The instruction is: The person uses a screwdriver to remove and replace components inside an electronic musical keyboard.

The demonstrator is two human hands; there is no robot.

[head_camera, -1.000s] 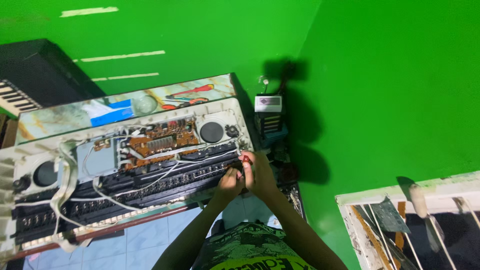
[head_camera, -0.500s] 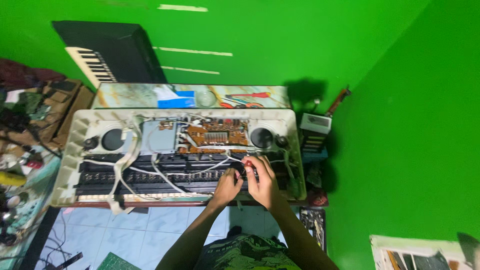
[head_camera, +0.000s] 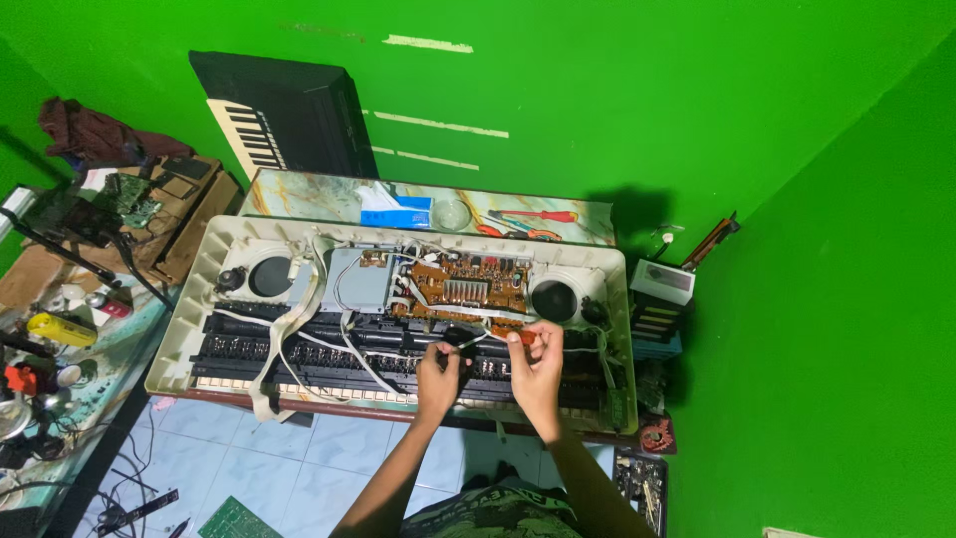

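- Opened keyboard [head_camera: 398, 329], lying face down with its back cover off, fills the middle of the frame on a narrow surface [head_camera: 299, 189] with a marbled top; its long axis runs left to right across the picture, tilted slightly down toward the right, with the row of keys along the near edge and the speakers toward the far edge.
- Inside it, a brown circuit board [head_camera: 463, 284] sits right of centre, a grey metal shield [head_camera: 360, 279] just left of it, and a round speaker [head_camera: 555, 299] at the right end; white ribbon cables and wires loop over the black key assembly.
- Right hand [head_camera: 538, 369] holds a screwdriver with a red-orange handle [head_camera: 518, 337], its grip closed around the handle; the shaft points toward the left of the frame, roughly along the keyboard's long axis, with the tip near the left hand.
- Left hand [head_camera: 438, 377] has its fingers pinched together just below the circuit board; what they hold is too small to tell, perhaps a screw or a wire.
- Judging by this, the step in hand looks like work on a fastening at the lower edge of the board; the next move would call for keeping the tip seated squarely and the loose wires out of its way.
- Farther out, a second black keyboard [head_camera: 279, 115] leans on the green wall at upper left, pliers with red handles [head_camera: 528, 217] lie on the surface behind, and a cluttered bench [head_camera: 60, 329] of tools fills the left edge.
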